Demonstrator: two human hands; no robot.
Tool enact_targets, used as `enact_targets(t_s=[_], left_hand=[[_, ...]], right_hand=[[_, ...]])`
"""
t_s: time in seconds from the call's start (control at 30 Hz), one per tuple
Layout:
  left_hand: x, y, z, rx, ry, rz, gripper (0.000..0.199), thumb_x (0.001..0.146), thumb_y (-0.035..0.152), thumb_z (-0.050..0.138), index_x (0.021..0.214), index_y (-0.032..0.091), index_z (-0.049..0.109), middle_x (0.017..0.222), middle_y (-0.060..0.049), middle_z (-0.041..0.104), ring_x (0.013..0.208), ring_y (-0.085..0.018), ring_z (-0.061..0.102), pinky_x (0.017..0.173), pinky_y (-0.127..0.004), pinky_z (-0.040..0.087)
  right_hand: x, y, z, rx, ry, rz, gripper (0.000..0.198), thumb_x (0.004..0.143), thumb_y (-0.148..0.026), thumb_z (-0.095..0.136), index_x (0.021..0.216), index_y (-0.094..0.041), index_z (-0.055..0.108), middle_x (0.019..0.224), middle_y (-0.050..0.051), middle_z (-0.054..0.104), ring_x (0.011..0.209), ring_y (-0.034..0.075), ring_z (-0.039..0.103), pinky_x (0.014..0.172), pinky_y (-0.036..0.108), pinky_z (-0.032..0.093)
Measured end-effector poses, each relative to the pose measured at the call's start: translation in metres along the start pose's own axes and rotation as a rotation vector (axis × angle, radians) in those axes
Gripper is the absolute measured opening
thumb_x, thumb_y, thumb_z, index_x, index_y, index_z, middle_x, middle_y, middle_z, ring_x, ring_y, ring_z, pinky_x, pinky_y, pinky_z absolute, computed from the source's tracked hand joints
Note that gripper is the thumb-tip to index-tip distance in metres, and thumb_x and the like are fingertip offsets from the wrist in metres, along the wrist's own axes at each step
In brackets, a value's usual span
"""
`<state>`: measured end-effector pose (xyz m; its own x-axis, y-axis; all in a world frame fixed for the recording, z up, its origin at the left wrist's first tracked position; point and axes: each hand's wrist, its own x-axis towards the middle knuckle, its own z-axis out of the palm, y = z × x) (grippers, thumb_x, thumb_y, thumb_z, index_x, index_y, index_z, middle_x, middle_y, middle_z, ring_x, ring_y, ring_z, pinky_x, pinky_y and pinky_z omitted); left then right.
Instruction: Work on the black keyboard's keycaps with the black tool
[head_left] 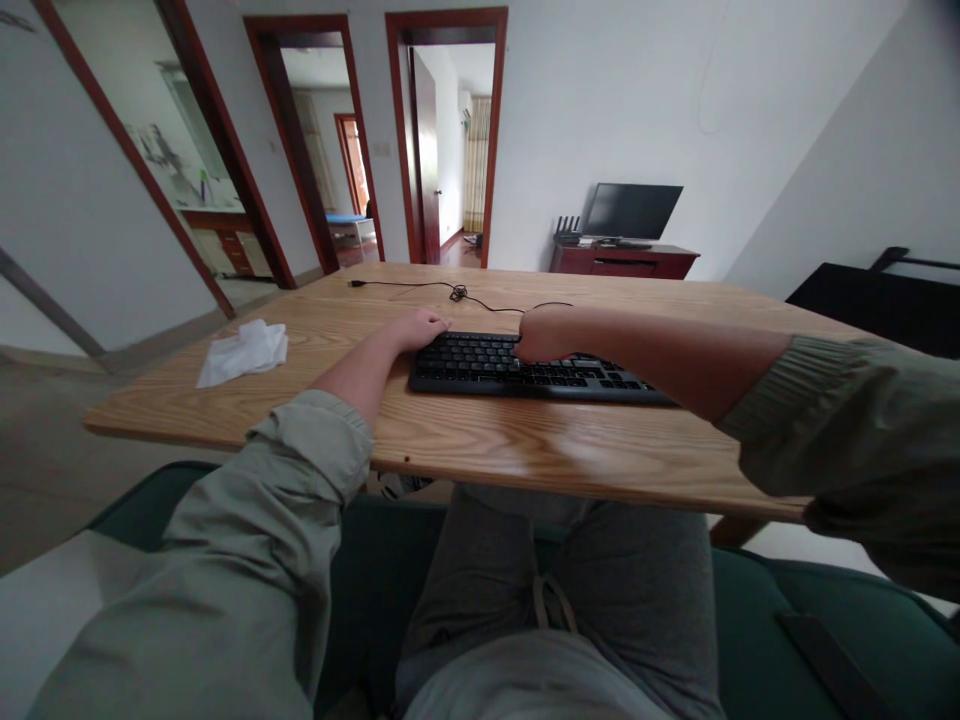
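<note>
**Two hands at a black keyboard on a wooden table**

At the bottom of the frame lie the person's lap in grey trousers and a dark green seat, with pale green sleeves pushed up at lower left and at the right edge. Above them runs the near edge of the wooden table (480, 450), light-grained and glossy, crossing the middle of the picture.

On it, just right of centre, sits the keyboard (525, 368) — black, low and flat, with rows of dark keys bearing pale legends, its long side roughly parallel to the table edge and its right end partly hidden behind the right forearm. The left hand (420, 328) rests palm down at the keyboard's upper left corner, fingers loosely curled and touching its edge; it grips nothing that can be seen. The right hand (544, 338) is closed into a loose fist on the keys near the keyboard's middle — whether anything is held inside it cannot be told.

A crumpled white cloth (244, 352) lies on the table at middle left, well apart from the hands. Behind the keyboard a thin black cable (450, 290) trails across the far side of the table.

Farther off, at upper right of centre, a dark screen (631, 212) stands on a low red-brown cabinet (622, 262) against the white wall. Red-framed doorways open at upper left and upper centre.
</note>
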<state>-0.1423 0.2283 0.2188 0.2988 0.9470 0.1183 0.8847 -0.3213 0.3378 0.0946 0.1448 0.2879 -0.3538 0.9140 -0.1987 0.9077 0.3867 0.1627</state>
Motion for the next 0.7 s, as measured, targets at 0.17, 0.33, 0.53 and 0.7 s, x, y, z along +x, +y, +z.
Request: enact_targets(t_s=[0.17,0.33,0.53,0.7], left_hand=[[-0.001,-0.001,-0.001,-0.016,-0.001,-0.028,0.049,0.093,0.048,0.038,0.099,0.016,0.074,0.109,-0.009,0.073,0.1,-0.024,0.065,0.092,-0.032,0.048],[0.0,-0.002,-0.002,-0.042,-0.005,-0.029,0.048,0.093,0.047,0.038,0.101,0.016,0.075,0.107,-0.008,0.074,0.099,-0.023,0.065,0.091,-0.031,0.048],[0.0,0.002,0.001,-0.031,-0.003,-0.023,0.049,0.093,0.049,0.039,0.099,0.017,0.075,0.107,-0.008,0.074,0.096,-0.023,0.066,0.089,-0.03,0.048],[0.001,0.007,0.004,-0.028,-0.008,-0.018,0.05,0.093,0.05,0.039,0.103,0.016,0.075,0.112,-0.008,0.074,0.1,-0.023,0.066,0.09,-0.029,0.048]], right_hand=[[-0.001,0.016,0.01,0.076,-0.067,0.005,0.033,0.087,-0.031,0.047,0.085,-0.01,0.072,0.067,0.01,0.066,0.054,0.015,0.054,0.06,0.031,0.042],[-0.008,0.03,0.026,0.326,-0.09,-0.007,0.027,0.088,-0.032,0.049,0.1,-0.017,0.069,0.064,0.002,0.059,0.048,0.012,0.048,0.05,0.027,0.038],[0.0,0.034,0.02,0.266,-0.057,-0.051,0.028,0.087,-0.036,0.053,0.098,-0.019,0.071,0.069,0.003,0.063,0.054,0.013,0.053,0.055,0.028,0.039],[0.012,0.027,0.009,0.05,-0.021,-0.091,0.03,0.082,-0.037,0.057,0.096,-0.017,0.075,0.078,0.009,0.07,0.071,0.02,0.061,0.066,0.032,0.042]])
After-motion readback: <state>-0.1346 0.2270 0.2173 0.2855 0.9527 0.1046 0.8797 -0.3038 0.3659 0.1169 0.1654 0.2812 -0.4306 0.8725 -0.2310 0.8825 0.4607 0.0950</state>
